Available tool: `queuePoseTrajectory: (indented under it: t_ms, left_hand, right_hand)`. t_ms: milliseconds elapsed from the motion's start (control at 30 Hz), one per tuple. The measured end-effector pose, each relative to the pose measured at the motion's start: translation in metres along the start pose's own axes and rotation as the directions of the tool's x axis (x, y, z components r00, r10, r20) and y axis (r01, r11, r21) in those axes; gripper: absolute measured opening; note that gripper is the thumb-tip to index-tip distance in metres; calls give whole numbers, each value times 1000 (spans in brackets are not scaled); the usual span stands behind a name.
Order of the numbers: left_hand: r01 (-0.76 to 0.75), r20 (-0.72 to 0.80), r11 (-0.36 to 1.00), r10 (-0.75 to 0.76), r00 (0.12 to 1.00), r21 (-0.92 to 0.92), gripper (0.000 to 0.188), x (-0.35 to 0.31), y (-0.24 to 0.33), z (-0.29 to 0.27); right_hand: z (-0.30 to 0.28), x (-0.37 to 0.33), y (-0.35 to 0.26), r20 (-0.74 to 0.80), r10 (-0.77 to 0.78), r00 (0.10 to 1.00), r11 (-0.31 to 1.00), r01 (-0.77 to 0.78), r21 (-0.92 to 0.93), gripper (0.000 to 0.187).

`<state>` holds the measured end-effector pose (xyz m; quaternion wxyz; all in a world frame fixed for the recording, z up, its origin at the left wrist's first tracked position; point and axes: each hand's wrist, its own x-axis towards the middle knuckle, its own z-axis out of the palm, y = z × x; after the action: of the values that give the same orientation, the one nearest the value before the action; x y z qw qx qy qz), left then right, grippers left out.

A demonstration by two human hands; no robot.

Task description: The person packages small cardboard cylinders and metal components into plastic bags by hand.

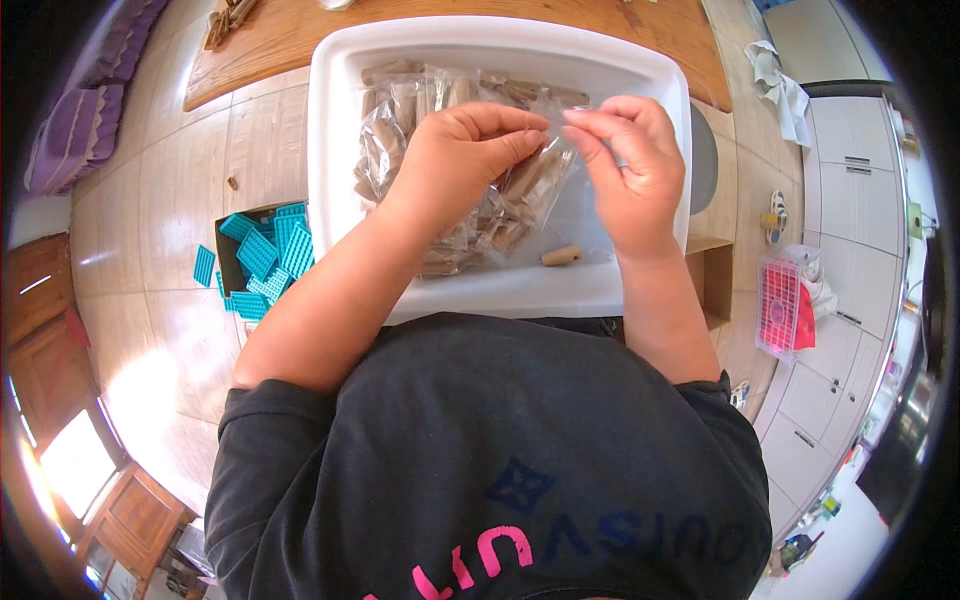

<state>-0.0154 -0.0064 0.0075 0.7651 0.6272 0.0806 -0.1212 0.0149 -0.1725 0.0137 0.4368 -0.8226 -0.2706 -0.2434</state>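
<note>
Over a white plastic tub, my left hand and my right hand face each other with a small gap between their fingertips. Each one pinches the top edge of a clear plastic bag with thumb and forefinger. Brown, tube-like pieces show through the bag's film. Beneath and to the left, several more clear bags of brown pieces are heaped in the tub. One loose brown cylinder, with a hole near its end, lies on the tub's bottom at the near right.
Left of the tub, a box overflows with turquoise ridged plates, one lying outside it. A wooden table spans the far side. An open cardboard box stands at the right, with a wire basket farther off.
</note>
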Motion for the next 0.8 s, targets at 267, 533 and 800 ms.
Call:
queuePoseTrajectory:
  t_ms: [267,533,800]
  left_hand:
    - [-48,8,993,48,999,107,16,-6,1,8]
    - [-90,-33,979,98,995,180,13,-8,-2,8]
    - [-33,-81,997,27,996,-75,13,-4,5,-6]
  right_hand:
    - [9,0,-1,64,-130,990,988,134,-70,9]
    - [7,0,15,-39,492,870,743,-396,540,7]
    - [-17,-5,19,456,664,593,240,-746,621,15]
